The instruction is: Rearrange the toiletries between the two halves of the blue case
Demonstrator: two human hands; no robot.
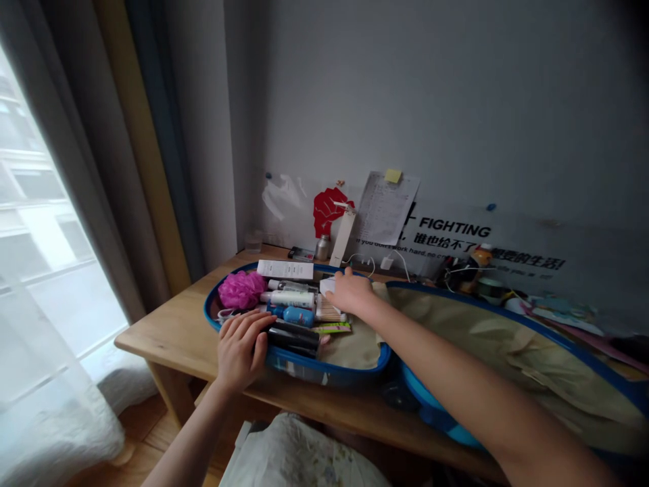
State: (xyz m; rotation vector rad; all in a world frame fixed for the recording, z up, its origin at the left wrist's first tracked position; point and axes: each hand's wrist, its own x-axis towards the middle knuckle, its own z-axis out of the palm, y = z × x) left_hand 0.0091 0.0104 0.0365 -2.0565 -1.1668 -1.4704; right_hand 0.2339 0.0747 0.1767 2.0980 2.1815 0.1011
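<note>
An open suitcase (pixel 329 365) with a blue rim and beige lining lies on the wooden desk. My left hand (pixel 242 346) rests over its near left rim, fingers stretched out onto the end of a shiny black case (pixel 291 338). Deeper in, my right hand (pixel 351 292) is closed on a small white packet (pixel 327 285), partly hidden by the fingers. Just below that are cotton swabs (pixel 330 310) and a green packet (pixel 333 327). A blue bottle (pixel 299 316), a white tube (pixel 291 298), a pink bath puff (pixel 242 289) and a white box (pixel 284 270) fill the left part.
The suitcase's other half (pixel 471 325) lies unfolded to the right, under my right forearm. Behind stand a small metal bottle (pixel 322 247), a charger (pixel 387 261) with cables and assorted clutter. Paper (pixel 385 210) hangs on the wall. Curtains (pixel 136 135) and a window are at left.
</note>
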